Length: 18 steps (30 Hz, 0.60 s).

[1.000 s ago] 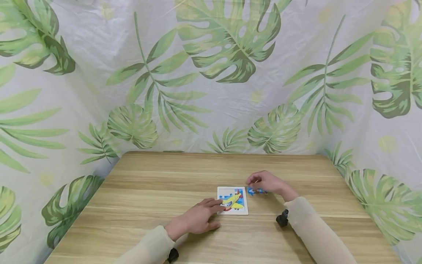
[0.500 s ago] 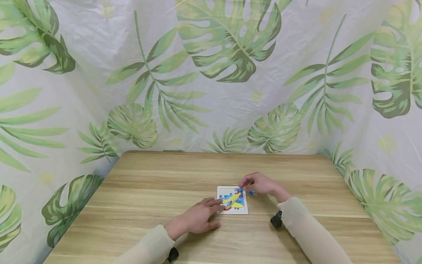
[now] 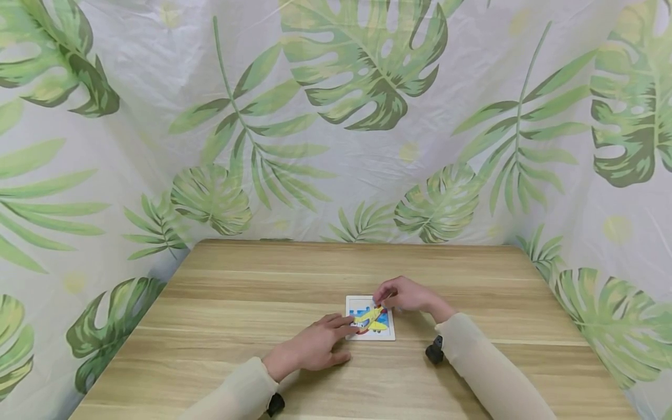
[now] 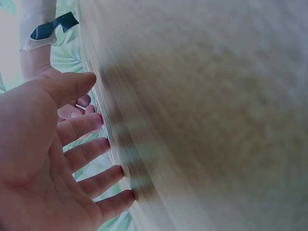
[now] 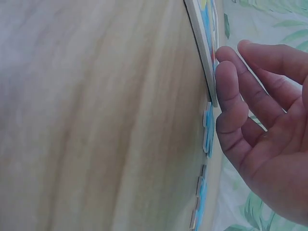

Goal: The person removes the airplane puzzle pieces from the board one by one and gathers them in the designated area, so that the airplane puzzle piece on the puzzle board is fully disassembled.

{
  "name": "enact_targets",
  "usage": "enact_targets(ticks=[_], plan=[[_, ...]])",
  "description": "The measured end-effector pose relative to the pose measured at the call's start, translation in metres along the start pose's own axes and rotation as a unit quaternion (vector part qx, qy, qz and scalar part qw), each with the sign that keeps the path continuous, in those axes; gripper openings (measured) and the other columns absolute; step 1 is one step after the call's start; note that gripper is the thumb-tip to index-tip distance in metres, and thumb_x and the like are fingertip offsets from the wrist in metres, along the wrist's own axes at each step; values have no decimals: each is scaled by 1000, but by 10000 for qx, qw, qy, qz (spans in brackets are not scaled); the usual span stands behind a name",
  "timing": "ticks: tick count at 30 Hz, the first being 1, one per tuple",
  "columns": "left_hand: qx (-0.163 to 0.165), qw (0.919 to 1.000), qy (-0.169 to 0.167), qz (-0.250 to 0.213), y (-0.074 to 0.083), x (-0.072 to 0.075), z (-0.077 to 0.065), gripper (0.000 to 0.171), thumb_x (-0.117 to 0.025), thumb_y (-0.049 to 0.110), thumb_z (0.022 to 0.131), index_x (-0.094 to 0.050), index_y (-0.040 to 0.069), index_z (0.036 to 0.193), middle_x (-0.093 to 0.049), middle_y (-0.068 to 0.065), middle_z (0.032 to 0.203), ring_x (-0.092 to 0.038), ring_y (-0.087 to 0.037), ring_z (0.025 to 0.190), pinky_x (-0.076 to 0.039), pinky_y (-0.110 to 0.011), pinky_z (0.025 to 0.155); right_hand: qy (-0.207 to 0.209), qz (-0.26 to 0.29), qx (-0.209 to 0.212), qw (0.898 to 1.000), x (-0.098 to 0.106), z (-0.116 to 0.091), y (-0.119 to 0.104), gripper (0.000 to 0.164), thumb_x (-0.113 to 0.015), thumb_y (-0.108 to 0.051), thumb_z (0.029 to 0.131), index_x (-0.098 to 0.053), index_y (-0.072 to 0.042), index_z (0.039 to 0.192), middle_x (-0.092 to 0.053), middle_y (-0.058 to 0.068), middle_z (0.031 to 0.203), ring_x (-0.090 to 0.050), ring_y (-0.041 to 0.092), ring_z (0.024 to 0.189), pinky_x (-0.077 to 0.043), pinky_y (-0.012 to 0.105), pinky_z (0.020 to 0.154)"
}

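Yellow-plane puzzle (image 3: 375, 322) between both hands (image 3: 312, 345) (image 3: 412, 295)

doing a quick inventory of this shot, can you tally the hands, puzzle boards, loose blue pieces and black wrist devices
hands: 2 (left hand, right hand)
puzzle board: 1
loose blue pieces: at least 2; edge-on in the right wrist view, so the exact number is unclear
black wrist devices: 2
total: at least 7
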<state>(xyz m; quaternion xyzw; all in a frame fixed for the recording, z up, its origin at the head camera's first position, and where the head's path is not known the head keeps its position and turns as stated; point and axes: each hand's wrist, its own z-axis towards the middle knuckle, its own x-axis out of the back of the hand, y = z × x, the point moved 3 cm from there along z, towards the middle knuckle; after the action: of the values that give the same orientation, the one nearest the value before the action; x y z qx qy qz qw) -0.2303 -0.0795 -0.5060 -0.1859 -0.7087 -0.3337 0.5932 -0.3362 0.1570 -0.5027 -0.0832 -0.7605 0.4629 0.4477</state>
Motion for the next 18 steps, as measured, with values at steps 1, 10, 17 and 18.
enact_targets(ticks=[1,10,17,18], plan=[[2,10000,-3,-8,0,0,0,52,-62,41,97,-51,25,146,-43,-5,158,-41,-33,144,-39,-51,116,-17,-42,-1,10000,0,1,0,18,-63,-7,94,-73,-11,109,-75,2,106,-65,12,97,-50,27,78],[5,10000,13,33,0,0,0,53,-62,41,97,-51,26,147,-43,-6,158,-43,-33,143,-40,-51,114,-117,-71,42,9999,-2,1,-7,18,-62,-4,94,-72,-10,108,-74,3,106,-63,15,96,-50,27,69],[7,10000,-1,52,0,1,0,53,-62,42,98,-50,27,147,-43,-6,158,-43,-33,143,-41,-51,114,-164,-86,86,9998,-4,2,-10,18,-62,-3,95,-72,-11,107,-73,1,104,-63,14,96,-51,29,81],[9,10000,0,45,0,1,0,53,-62,42,98,-51,27,147,-43,-6,158,-43,-33,143,-41,-51,114,-168,-100,94,9998,-5,3,-10,18,-62,-3,95,-72,-11,107,-73,1,104,-63,14,96,-51,29,83]])
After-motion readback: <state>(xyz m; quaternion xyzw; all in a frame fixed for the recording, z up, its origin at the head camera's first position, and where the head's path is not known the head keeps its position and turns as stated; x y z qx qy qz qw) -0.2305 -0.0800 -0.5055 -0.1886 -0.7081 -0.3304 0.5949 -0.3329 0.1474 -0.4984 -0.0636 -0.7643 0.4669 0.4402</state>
